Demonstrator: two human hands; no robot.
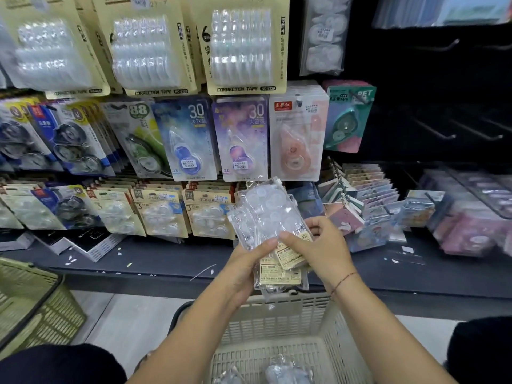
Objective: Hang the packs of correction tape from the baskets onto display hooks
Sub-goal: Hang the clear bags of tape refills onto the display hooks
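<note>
Left grip (243,267) and right grip (321,250) both clasp a fanned stack of clear packs (263,212) above the basket (277,320), seemingly sorting them. Next: separate one, thread its hole onto a free hook (440,131).

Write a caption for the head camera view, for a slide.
Left hand and right hand hold clear correction tape packs above a beige basket, facing hanging display packs.

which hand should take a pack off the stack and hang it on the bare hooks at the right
Probably right: the right hand pinches the clear correction tape packs on the side nearer the bare hooks, while the left hand grips them lower down, steadying them.
</note>
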